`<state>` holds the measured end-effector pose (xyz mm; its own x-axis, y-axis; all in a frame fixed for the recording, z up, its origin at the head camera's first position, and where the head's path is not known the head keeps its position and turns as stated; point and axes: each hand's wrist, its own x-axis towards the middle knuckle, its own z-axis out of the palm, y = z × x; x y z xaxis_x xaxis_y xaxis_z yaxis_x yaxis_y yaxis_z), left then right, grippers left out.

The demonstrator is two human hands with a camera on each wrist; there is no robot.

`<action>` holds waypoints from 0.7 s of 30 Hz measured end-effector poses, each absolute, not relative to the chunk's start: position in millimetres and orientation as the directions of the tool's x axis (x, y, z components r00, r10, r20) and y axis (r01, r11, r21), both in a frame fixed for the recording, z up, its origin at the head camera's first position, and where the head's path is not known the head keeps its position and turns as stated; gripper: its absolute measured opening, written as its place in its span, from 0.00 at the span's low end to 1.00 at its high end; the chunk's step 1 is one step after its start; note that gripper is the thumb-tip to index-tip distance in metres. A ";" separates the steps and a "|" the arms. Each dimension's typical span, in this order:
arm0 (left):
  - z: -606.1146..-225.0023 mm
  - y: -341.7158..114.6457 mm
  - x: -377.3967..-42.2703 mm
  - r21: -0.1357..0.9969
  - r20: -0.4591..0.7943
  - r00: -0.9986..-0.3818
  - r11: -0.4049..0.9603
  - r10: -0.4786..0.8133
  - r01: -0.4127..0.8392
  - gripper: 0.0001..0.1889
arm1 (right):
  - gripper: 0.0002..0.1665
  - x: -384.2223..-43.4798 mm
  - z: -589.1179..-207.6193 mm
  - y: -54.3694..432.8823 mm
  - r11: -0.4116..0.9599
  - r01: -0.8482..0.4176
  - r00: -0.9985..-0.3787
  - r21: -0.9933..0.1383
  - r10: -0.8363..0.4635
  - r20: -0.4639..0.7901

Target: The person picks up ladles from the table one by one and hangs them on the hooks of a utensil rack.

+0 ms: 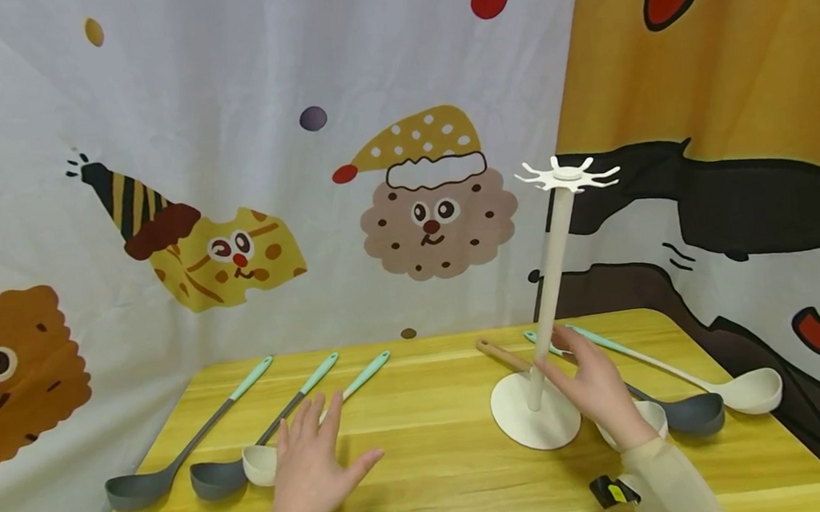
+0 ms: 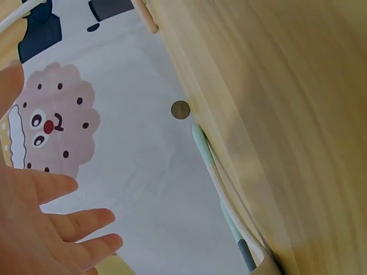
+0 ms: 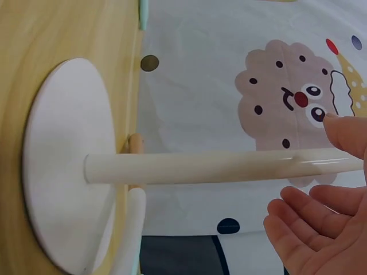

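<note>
Hiding white ladle point(image 1: 259, 466) partly: left hand point(image 1: 313, 468).

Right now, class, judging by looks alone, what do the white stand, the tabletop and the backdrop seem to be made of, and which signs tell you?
White stand: smooth, glossy plastic or coated metal; the pole shows bright streaks.
Tabletop: smooth wood or wood-print laminate; streaky yellow grain shows, but looks cannot settle which.
Backdrop: probably matte printed fabric, since it hangs in soft folds.

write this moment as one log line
left hand: spread near leftmost white ladle | right hand: beside hook-topped white stand, not gripping | stand: upright on wood-grain table
</note>
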<state>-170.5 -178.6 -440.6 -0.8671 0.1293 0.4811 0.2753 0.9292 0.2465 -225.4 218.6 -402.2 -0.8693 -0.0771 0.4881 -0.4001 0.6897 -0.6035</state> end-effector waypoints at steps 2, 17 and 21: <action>-441.3 -177.7 -171.0 0.256 0.484 -0.866 0.926 0.126 0.278 0.51 | 0.32 -227.2 -400.0 217.6 0.677 -0.410 -0.865 -0.612 -0.076 0.495; -450.2 -163.1 -174.0 0.272 0.528 -0.839 0.910 0.131 0.313 0.48 | 0.16 -237.4 -394.3 211.7 0.668 -0.396 -0.860 -0.630 -0.031 0.509; -449.9 -161.6 -174.2 0.278 0.518 -0.846 0.910 0.129 0.309 0.48 | 0.14 -239.2 -393.7 211.3 0.676 -0.374 -0.869 -0.635 -0.016 0.494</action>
<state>-174.2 -161.6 -449.9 -0.8459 0.1288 0.5176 0.3087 0.9096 0.2782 -239.2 211.3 -393.7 -0.8692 -0.0164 0.4942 -0.3737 0.6762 -0.6349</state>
